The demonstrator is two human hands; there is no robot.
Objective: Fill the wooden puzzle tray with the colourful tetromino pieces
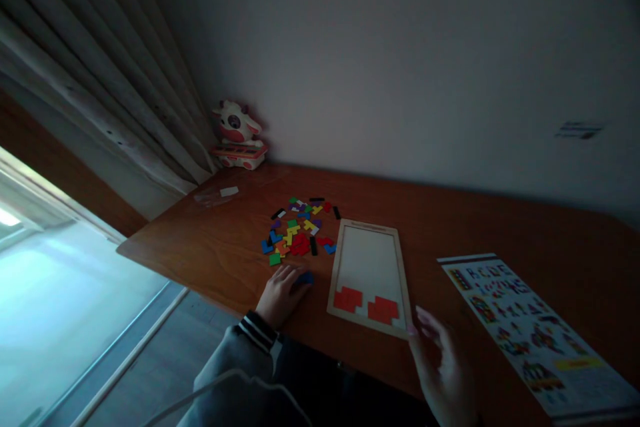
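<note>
While the left hand (277,297) pinches a blue piece (305,277) between thumb and fingers, just left of the wooden tray (371,257), here's the right hand (443,363), half open, fingers loosely curled, thumb right by the tray's near right corner! Whether the blue piece is off the tabletop (425,227), I can't tell. Red pieces (383,310) line the tray's near end; loose coloured pieces (300,244) lie scattered beyond the left hand.
</note>
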